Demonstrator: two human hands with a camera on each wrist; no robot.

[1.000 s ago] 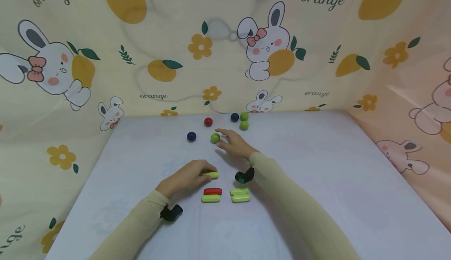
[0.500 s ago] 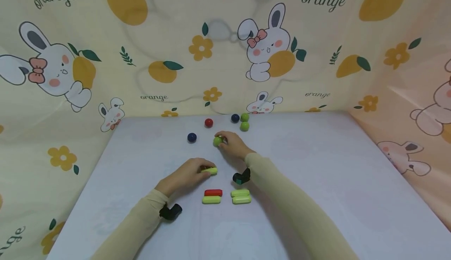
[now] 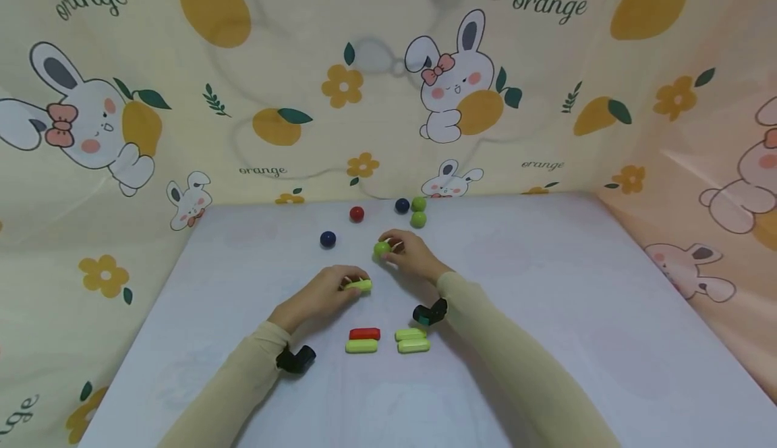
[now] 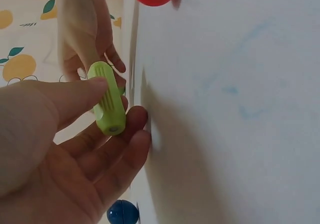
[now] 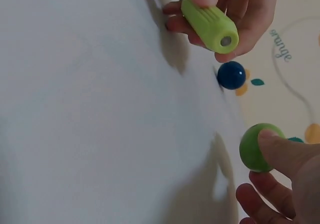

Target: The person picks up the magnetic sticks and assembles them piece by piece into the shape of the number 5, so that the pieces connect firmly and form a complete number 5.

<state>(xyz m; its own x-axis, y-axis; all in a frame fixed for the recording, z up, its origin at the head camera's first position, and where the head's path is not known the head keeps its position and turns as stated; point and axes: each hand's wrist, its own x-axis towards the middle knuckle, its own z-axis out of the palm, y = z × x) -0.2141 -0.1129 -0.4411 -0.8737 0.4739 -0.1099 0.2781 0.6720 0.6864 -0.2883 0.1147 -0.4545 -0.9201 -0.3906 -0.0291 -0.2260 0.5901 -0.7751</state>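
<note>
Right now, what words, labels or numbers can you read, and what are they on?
"orange": backdrop, upper left.
"orange": backdrop, upper right.
"orange": backdrop, left of centre, low, smaller.
"orange": backdrop, right of centre, low, smaller.
"ge": backdrop, bottom left; start unclear or cut off.
"orange": backdrop, right wrist view, possibly a repeat.
Held green stick and held green ball: no readable text.

Green stick (image 4: pixel 111 106) in left grip (image 4: pixel 65 169), blue ball (image 4: pixel 122 212)

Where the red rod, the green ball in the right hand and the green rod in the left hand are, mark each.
Red rod (image 3: pixel 365 334): head view, middle of its side.
Green ball (image 5: pixel 251 150): right wrist view, its uncovered surface.
Green rod (image 4: pixel 109 107): left wrist view, middle of its side.
</note>
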